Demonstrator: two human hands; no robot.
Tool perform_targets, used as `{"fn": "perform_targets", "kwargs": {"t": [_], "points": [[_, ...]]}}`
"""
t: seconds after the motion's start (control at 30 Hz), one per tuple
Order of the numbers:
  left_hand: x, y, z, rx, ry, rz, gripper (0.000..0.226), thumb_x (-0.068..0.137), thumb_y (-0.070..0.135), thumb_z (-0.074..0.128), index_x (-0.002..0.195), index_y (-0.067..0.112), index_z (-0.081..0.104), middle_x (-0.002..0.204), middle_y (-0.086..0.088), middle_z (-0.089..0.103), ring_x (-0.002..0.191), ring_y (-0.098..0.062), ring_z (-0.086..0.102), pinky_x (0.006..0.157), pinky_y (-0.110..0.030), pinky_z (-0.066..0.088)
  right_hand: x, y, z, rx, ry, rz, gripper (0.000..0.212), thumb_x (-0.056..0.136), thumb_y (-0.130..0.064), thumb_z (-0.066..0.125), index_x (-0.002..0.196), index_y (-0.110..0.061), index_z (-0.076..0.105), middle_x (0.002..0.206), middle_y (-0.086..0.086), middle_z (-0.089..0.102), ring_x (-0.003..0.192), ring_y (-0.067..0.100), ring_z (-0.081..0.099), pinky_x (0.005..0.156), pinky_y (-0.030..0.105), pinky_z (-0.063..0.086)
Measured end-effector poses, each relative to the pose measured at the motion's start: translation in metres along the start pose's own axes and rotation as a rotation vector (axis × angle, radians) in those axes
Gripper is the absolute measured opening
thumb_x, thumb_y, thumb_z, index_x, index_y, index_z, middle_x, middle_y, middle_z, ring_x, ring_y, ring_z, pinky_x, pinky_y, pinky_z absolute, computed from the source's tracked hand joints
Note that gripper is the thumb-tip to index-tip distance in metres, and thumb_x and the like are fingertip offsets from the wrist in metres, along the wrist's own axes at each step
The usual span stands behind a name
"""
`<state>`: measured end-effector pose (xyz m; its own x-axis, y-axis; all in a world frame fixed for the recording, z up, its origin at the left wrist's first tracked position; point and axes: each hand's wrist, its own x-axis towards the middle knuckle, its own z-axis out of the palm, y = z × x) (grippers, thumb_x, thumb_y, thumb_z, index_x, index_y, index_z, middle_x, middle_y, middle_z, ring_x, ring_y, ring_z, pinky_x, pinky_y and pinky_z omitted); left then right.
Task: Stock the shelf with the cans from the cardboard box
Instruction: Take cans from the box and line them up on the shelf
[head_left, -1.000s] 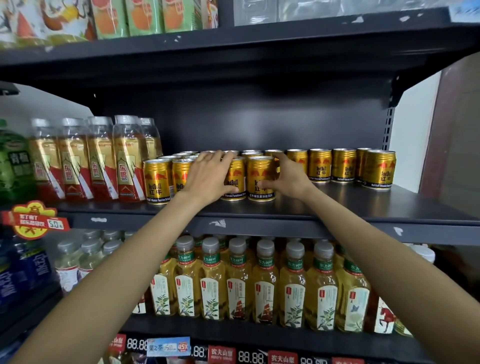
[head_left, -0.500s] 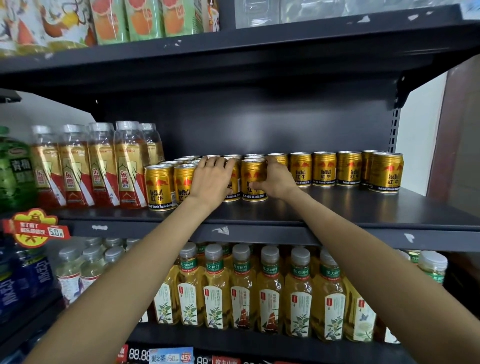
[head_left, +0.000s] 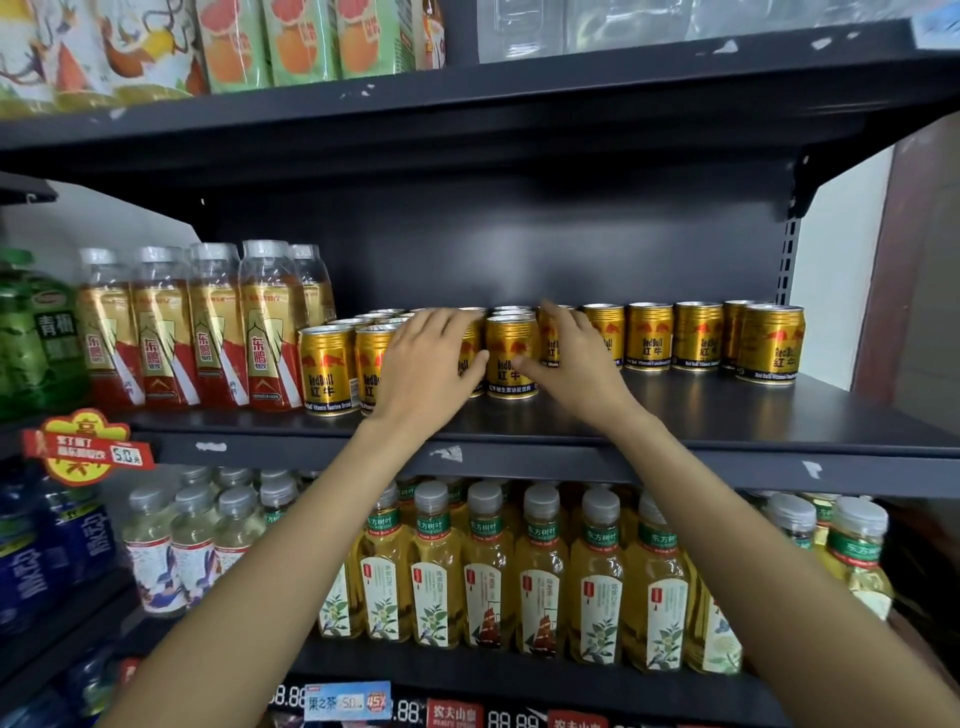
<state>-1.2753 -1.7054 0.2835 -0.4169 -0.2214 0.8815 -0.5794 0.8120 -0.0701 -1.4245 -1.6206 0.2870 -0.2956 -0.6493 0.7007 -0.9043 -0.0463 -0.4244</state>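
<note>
Head view looks up at a dark metal shelf (head_left: 675, 415) where gold cans stand upright in rows, packed tight at the left beside tall bottles (head_left: 208, 332) and thinning to a single row toward the right, with bare shelf in front of that row. Both hands reach into the cluster: the left hand (head_left: 423, 374) lies with fingers (head_left: 441, 325) nearly straight and spread over the tops and fronts of the cans just left of centre, pressing rather than clasping, while the right hand (head_left: 574, 364) has its fingers extended along the right flank of the front centre can (head_left: 511, 358) and its thumb laid across that can's lower face, so the can sits lightly pinched between thumb and fingers. Each can is likely a rigid, thin-walled cylinder, fairly heavy for its size if full (the smooth printed wall looks slick), so it should slide easily on the painted shelf and could tip if pushed near the top. A sensible hold is around the mid-wall with thumb opposite fingers, or a flat push low on the body to nudge several back together. Denting is a modest risk; toppling neighbours is the greater one. No cardboard box is in view, so I cannot tell how many cans remain to stock.
</note>
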Motion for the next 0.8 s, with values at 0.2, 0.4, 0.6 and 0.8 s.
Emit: {"fn": "perform_targets", "kwargs": {"t": [0.2,0.4,0.6,0.8], "points": [[-0.067,0.034,-0.038,-0.457,0.312,-0.142,0.022,0.091,0.027,0.051,0.102,0.016,0.066,0.093,0.013,0.063,0.091,-0.006,0.057,0.078,-0.016,0.042,-0.096,-0.022,-0.013,0.281,0.312,-0.136,0.03,0.09,-0.022,0.057,0.12,-0.017,0.056,0.112,-0.004,0.063,0.104,0.006,0.058,0.09,0.024,0.049],[-0.161,0.057,-0.042,-0.726,0.355,-0.365,0.015,0.09,0.019,0.049,0.093,0.015,0.063,0.076,0.006,0.062,0.071,-0.014,0.061,0.067,-0.02,0.046,-0.2,-0.015,0.021,0.303,0.261,-0.161,0.018,0.092,-0.02,0.053,0.104,-0.01,0.062,0.085,0.0,0.069,0.074,0.008,0.064,0.064,0.024,0.054],[-0.302,0.057,-0.03,-0.611,-0.408,-0.611,0.014,0.089,0.023,0.06,0.102,0.023,0.064,0.092,0.02,0.061,0.092,-0.002,0.059,0.081,-0.02,0.046,-0.312,0.027,0.058,0.171,-0.298,0.057,0.024,0.086,-0.018,0.062,0.11,-0.017,0.061,0.088,-0.004,0.069,0.072,0.017,0.066,0.059,0.032,0.051],[-0.437,0.058,-0.023,-0.588,-0.826,-0.781,0.025,0.085,0.01,0.064,0.11,0.017,0.062,0.102,0.006,0.067,0.095,-0.002,0.06,0.085,-0.017,0.048,-0.417,0.072,0.105,0.135,-0.714,0.334,0.03,0.086,-0.019,0.063,0.115,-0.016,0.059,0.11,0.009,0.065,0.102,0.028,0.062,0.077,0.046,0.052]]}}
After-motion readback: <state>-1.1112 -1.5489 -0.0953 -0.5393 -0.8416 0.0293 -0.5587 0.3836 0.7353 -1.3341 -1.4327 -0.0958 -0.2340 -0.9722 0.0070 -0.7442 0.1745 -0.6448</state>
